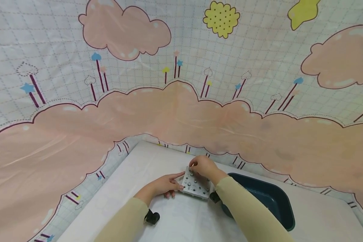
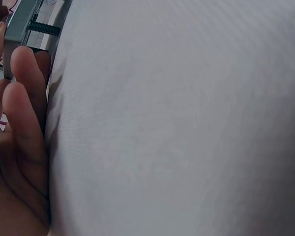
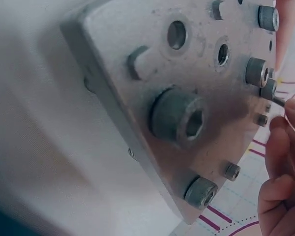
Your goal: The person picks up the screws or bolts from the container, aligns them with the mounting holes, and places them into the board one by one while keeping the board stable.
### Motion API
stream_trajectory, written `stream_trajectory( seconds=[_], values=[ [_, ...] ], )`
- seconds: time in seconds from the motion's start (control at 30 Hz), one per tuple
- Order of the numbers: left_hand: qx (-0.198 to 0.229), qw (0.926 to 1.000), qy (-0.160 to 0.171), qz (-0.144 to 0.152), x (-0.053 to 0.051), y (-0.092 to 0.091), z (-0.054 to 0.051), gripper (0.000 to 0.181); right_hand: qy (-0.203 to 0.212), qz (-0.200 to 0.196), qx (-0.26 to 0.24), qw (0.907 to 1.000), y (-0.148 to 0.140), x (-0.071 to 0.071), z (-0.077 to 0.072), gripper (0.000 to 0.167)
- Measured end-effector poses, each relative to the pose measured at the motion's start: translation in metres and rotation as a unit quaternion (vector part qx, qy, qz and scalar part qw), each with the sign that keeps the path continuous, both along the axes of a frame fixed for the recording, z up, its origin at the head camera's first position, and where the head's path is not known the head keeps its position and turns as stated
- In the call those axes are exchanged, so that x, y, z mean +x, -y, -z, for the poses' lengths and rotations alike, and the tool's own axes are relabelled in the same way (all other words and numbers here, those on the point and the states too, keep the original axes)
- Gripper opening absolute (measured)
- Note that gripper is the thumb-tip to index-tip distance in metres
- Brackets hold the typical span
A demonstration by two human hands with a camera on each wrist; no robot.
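Note:
A metal plate (image 1: 201,184) with holes and several socket head screws lies on the white table. My left hand (image 1: 163,185) grips its left edge, the thumb at the near corner and the index finger reaching along the side. In the left wrist view, a threaded screw end (image 2: 44,28) sticks out beneath the plate, beside my fingers. Over the plate's far edge, my right hand (image 1: 203,165) pinches a thin metal rod (image 3: 279,101), perhaps a hex key, which meets a small socket screw (image 3: 268,89). A larger socket screw (image 3: 177,115) stands nearer the right wrist camera.
A dark blue-green tray (image 1: 269,191) stands to the right of the plate, partly behind my right forearm. The white table (image 1: 139,161) ends at a cloud-patterned curtain (image 1: 175,114) behind it. Black wrist cameras (image 1: 152,217) sit at both wrists.

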State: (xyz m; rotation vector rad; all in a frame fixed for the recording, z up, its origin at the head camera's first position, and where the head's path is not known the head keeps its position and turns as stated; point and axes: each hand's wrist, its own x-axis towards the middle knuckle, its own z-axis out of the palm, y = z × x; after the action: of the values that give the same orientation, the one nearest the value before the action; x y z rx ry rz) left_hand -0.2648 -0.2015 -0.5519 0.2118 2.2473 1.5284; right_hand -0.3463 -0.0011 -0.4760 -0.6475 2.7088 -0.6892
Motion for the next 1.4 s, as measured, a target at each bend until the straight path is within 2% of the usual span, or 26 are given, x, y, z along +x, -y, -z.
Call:
stream_trajectory(
  seconds=[0.23,0.47,0.63,0.83,1.0,1.13,1.23,1.4],
  values=[
    [-0.004,1.0,-0.004,-0.002,0.002,-0.001,-0.003,0.071,-0.032,-0.023,0.037,0.9985,0.001,-0.002,0.005,0.009],
    [0.006,1.0,0.0,-0.003,0.002,-0.004,-0.004,0.07,-0.055,-0.038,0.054,0.9963,0.0,-0.003,0.008,0.007],
    [0.006,1.0,0.002,0.002,0.0,-0.005,-0.005,0.071,-0.039,-0.028,0.043,0.9979,-0.005,-0.001,0.002,0.011],
    [-0.017,0.9998,0.0,-0.002,0.0,-0.002,-0.005,0.071,-0.016,-0.013,0.003,0.9998,-0.017,0.0,-0.014,0.022],
    [-0.011,0.9999,0.005,0.002,0.002,-0.002,-0.006,0.072,-0.022,-0.011,-0.011,0.9996,-0.041,0.004,-0.025,0.024],
    [-0.004,1.0,0.003,-0.001,0.001,-0.001,-0.007,0.073,-0.025,-0.001,-0.027,0.9993,-0.067,0.007,-0.033,0.021],
    [-0.001,1.0,0.0,0.002,0.0,-0.001,-0.006,0.074,-0.038,-0.002,-0.021,0.999,-0.091,0.009,-0.037,0.019],
    [-0.001,0.9999,-0.007,0.008,0.0,-0.001,-0.004,0.075,-0.082,-0.036,-0.003,0.996,-0.138,0.012,-0.035,0.018]
  ],
)
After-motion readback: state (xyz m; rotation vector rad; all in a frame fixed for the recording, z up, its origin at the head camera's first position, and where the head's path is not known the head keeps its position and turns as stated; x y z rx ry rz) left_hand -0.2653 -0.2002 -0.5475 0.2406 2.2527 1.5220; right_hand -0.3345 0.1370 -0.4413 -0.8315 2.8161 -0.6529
